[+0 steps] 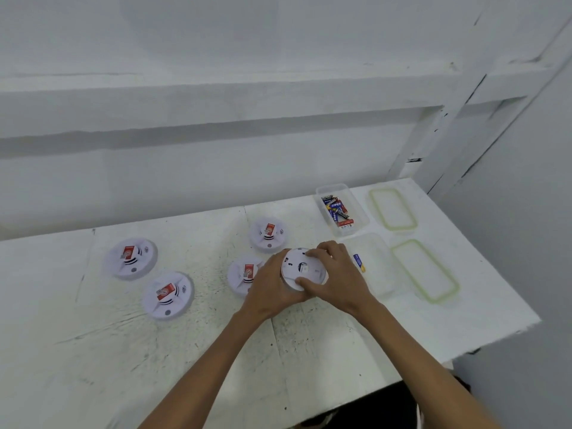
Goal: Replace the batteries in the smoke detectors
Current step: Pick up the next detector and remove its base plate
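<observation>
Above the table's middle: 1 detector in 2 hands

Over the white table, in the head view, the held detector has its flat back turned up toward the camera. Whether it rests on the surface or is lifted clear, I cannot tell. The left hand wraps its rim from the left and below. The right hand pinches the same rim, thumb at the near edge and fingers over the far edge. Both hands are grasping it.

This looks like a twist to part the back plate. The disc is probably a light, stiff plastic shell with a smooth edge. A hold on the rim with opposed hands should suit it better than pressing the thin centre, and its clips may be brittle.

4 other detectors lie face up to the left, 1 partly behind the left hand. To the right, a clear box holds loose batteries. A 2nd clear box holds 1 battery, beside 2 lids.
</observation>
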Motion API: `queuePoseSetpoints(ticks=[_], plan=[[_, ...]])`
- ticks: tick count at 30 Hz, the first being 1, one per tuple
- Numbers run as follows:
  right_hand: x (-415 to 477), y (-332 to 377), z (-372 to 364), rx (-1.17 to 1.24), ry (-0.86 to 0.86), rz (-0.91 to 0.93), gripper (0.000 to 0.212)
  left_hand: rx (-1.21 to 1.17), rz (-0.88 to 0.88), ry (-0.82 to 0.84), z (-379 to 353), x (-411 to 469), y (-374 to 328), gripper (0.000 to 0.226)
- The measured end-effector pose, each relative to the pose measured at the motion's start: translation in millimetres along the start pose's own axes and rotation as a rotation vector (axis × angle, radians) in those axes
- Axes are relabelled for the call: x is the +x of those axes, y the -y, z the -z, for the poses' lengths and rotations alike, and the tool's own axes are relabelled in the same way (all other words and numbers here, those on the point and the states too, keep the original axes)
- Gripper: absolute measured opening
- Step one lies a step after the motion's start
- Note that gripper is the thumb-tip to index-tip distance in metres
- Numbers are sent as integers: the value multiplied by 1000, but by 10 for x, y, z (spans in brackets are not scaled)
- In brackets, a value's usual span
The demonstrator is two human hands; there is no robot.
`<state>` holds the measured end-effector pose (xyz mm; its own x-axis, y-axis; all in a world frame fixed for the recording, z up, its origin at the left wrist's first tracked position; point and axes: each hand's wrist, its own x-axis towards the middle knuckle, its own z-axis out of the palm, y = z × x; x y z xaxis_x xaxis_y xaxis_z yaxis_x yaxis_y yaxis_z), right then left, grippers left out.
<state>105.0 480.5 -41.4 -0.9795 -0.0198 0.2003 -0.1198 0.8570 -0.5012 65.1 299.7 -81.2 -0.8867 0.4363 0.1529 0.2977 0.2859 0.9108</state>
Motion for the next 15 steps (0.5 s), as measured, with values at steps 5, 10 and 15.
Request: queuePoseSetpoints(ticks=[5,10,15], plan=[[-140,-90,-71,-57,68,0,68,-5,68,68,-134,-119,130,83],[-261,-139,-150,-95,69,-70,66,-35,82,156,-229,-230,198,90],[-298,-83,-214,-134,55,-140,71,-74,113,122,-304,-328,297,105]])
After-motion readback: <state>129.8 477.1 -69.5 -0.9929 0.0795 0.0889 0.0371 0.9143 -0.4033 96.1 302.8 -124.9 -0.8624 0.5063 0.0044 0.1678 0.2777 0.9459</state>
